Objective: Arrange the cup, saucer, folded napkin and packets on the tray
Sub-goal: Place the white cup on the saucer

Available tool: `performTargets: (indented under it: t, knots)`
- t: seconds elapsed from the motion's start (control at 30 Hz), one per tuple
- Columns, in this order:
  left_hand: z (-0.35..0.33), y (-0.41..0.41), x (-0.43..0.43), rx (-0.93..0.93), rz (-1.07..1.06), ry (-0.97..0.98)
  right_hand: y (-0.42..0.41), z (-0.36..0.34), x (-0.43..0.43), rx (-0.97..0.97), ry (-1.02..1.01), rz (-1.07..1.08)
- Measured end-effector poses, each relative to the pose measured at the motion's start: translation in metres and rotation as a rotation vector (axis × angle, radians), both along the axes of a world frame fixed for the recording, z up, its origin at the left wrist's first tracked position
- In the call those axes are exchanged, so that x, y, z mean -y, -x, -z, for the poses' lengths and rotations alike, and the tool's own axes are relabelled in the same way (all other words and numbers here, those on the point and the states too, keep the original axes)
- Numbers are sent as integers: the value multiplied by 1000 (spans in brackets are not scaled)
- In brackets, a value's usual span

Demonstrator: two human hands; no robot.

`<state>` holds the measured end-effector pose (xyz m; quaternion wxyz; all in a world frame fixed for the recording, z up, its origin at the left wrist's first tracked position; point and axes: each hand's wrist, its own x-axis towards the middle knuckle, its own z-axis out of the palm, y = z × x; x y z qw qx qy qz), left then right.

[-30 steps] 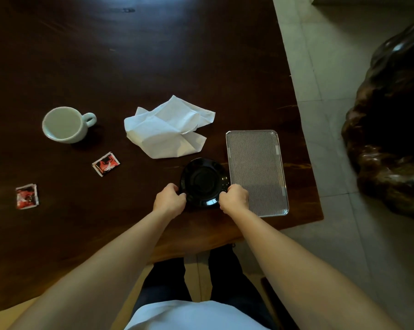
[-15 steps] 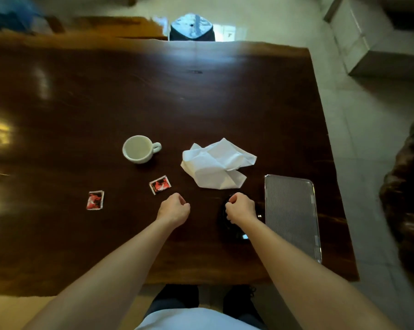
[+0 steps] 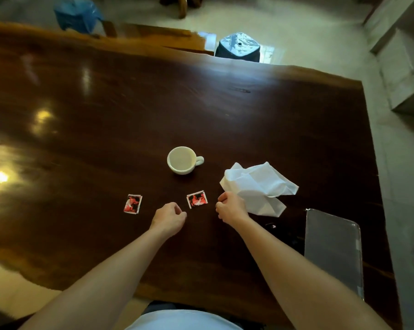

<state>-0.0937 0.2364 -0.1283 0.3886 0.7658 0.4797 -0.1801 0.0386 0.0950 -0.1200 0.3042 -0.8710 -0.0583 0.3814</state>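
A: How are the 2 arms lying?
B: Both are reaching over the dark wooden table (image 3: 153, 110). The left hand (image 3: 169, 219) is curling loosely, holding nothing. The right hand (image 3: 231, 207) is half closed beside the napkin (image 3: 258, 186); I cannot tell if it is gripping.
A: And the things?
B: The tray (image 3: 332, 248) is sitting at the right edge. The saucer (image 3: 284, 234) is lying dark beside it, the cup (image 3: 181, 160) is standing further away, and 2 packets (image 3: 197, 199) (image 3: 133, 204) are lying near the hands.

cup (image 3: 182, 160) sits mid-table (image 3: 129, 115) | napkin (image 3: 258, 186) off to its right | two packets (image 3: 133, 204) (image 3: 197, 199) nearer the person, side by side, apart | tray (image 3: 332, 248) far right by the near edge | saucer (image 3: 284, 234) just left of tray
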Motion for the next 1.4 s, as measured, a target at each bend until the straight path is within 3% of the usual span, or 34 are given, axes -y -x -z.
performTargets:
  t: [0.27, 0.7, 1.0, 1.23, 1.4]
  knots:
    - [6, -11, -49, 42, -41, -10, -36, 8, -67, 122, 68, -152]
    - [36, -64, -77, 105, -247, 82, -100, 30, -156, 400, -16, -316]
    - [50, -79, -88, 106, -337, 124, -104, 49, -159, 160, -20, -191]
    - [47, -80, -97, 171, -320, 95, -78, 59, -140, -82, -109, -268]
    - [46, -69, -100, 172, -257, 50, -56, 56, -144, -303, -57, -283]
